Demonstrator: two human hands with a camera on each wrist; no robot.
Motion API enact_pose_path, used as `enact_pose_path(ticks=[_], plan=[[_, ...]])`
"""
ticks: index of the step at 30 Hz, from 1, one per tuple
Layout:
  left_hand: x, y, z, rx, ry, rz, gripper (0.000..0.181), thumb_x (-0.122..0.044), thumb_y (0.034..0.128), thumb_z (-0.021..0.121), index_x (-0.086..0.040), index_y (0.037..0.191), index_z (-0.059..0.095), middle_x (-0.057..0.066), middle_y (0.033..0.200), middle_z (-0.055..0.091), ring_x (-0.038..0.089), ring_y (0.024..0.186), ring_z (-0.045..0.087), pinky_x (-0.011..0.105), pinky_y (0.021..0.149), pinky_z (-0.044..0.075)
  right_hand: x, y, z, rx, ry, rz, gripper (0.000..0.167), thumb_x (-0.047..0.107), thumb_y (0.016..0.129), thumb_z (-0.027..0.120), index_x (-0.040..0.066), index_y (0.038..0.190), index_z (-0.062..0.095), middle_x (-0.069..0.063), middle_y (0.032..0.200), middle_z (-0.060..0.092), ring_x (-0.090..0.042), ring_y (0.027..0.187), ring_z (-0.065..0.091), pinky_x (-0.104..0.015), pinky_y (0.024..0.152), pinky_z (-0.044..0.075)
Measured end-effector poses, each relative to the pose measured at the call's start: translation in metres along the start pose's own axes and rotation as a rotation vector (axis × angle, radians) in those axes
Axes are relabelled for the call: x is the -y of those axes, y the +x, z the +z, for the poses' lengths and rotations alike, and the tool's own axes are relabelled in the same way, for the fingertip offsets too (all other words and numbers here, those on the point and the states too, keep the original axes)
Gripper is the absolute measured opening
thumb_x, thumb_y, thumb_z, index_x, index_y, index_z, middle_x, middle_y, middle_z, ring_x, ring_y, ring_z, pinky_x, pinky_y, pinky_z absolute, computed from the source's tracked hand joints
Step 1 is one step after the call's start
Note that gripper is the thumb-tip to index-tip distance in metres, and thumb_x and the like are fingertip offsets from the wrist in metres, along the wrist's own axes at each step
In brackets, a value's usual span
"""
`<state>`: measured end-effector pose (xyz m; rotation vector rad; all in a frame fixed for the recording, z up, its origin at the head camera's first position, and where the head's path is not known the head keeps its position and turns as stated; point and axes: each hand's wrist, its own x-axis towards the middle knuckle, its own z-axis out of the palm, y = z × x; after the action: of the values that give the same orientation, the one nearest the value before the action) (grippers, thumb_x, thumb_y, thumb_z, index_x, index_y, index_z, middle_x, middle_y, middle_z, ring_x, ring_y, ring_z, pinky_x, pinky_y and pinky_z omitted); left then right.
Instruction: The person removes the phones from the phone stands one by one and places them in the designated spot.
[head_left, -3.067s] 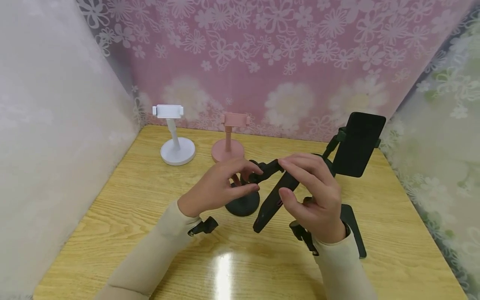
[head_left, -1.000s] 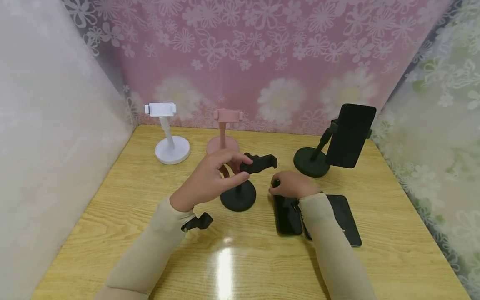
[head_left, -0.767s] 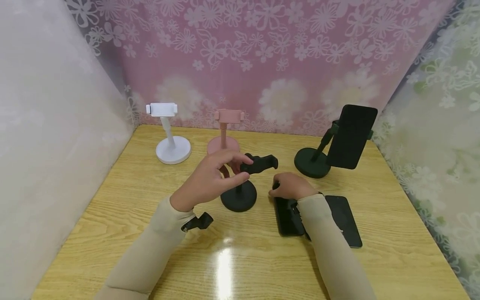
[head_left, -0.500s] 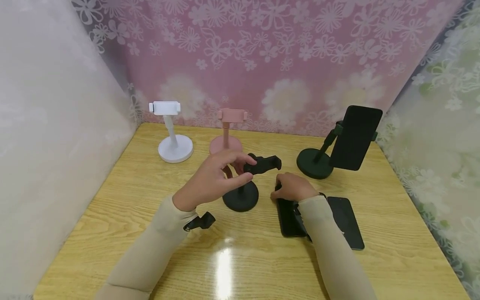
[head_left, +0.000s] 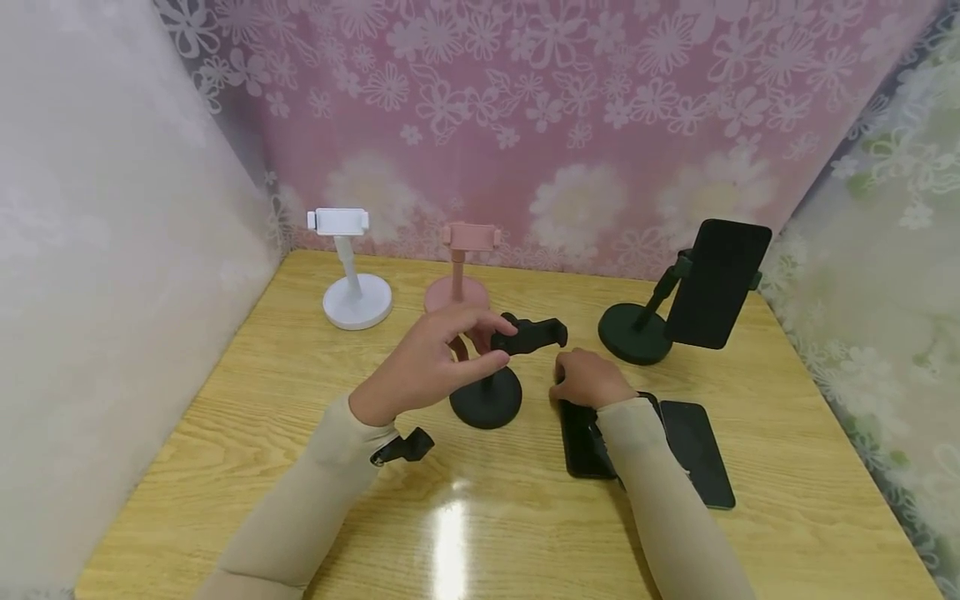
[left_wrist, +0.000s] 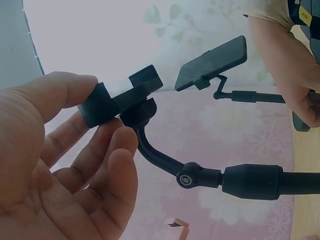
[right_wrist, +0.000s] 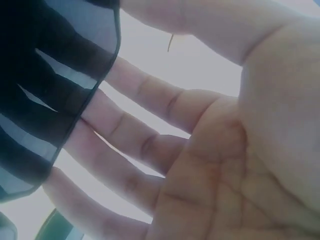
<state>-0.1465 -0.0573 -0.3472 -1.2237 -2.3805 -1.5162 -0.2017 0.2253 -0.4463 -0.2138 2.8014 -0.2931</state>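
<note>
My left hand [head_left: 431, 362] pinches one end of the clamp [head_left: 538, 336] on a black phone stand, thumb on one side and fingertips on the other. In the left wrist view the clamp [left_wrist: 137, 97] sits on a curved neck, with nothing in it. The stand's round base [head_left: 486, 403] rests on the table. To its right, my right hand [head_left: 591, 379] grips the far end of a black phone [head_left: 581, 442], which lies on the table partly hidden by the sleeve. Up close, the glossy phone [right_wrist: 55, 85] has my fingers along its edge.
A second phone [head_left: 699, 454] lies right of the right forearm. A dark green stand [head_left: 628, 335] holds an upright phone [head_left: 718, 283] at the back right. White [head_left: 357, 302] and pink [head_left: 471, 238] phone stands stand at the back, before a floral curtain.
The right hand has come down from beside the clamp, and the phone that was tilted in the air there now lies on the table. My left hand has stayed at the clamp.
</note>
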Motion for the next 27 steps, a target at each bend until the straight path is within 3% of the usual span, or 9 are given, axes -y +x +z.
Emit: enact_pose_path(ticks=[14,18,21,27], plan=[[-0.001,0.002,0.001,0.013,-0.008,-0.003,0.027,-0.023,0.0972,0.075,-0.019,0.124,0.071,-0.008,0.099,0.067,0.010,0.088,0.063,0.032,0.070,0.056,-0.008,-0.003,-0.004,0.026,0.035,0.064,0.027,0.026,0.088,0.079,0.008,0.105,0.069,-0.006,0.095,0.067,-0.024,0.080,0.059,-0.042,0.075,0.053],[-0.001,0.004,0.001,0.016,-0.004,0.005,0.026,-0.022,0.0977,0.075,-0.018,0.123,0.071,-0.008,0.097,0.067,0.010,0.087,0.063,0.032,0.068,0.055,-0.008,-0.006,-0.010,-0.003,0.044,0.041,0.027,0.030,0.095,0.070,0.007,0.110,0.068,-0.007,0.097,0.066,-0.024,0.081,0.059,-0.042,0.076,0.052],[0.000,0.004,0.001,0.017,0.007,0.005,0.025,-0.022,0.0977,0.075,-0.019,0.123,0.071,-0.009,0.097,0.067,0.009,0.086,0.063,0.031,0.068,0.056,-0.001,-0.016,-0.022,-0.106,0.126,-0.024,0.023,0.029,0.102,0.061,0.007,0.104,0.065,-0.007,0.089,0.062,-0.023,0.075,0.056,-0.040,0.069,0.048],[0.003,0.000,0.001,-0.026,0.002,-0.091,0.029,-0.028,0.0955,0.077,-0.018,0.121,0.066,-0.006,0.097,0.067,0.010,0.086,0.065,0.034,0.069,0.056,0.025,-0.049,-0.045,-0.537,0.345,-0.212,0.014,0.018,0.105,0.057,0.010,0.107,0.068,-0.005,0.086,0.065,-0.021,0.072,0.057,-0.039,0.068,0.048]])
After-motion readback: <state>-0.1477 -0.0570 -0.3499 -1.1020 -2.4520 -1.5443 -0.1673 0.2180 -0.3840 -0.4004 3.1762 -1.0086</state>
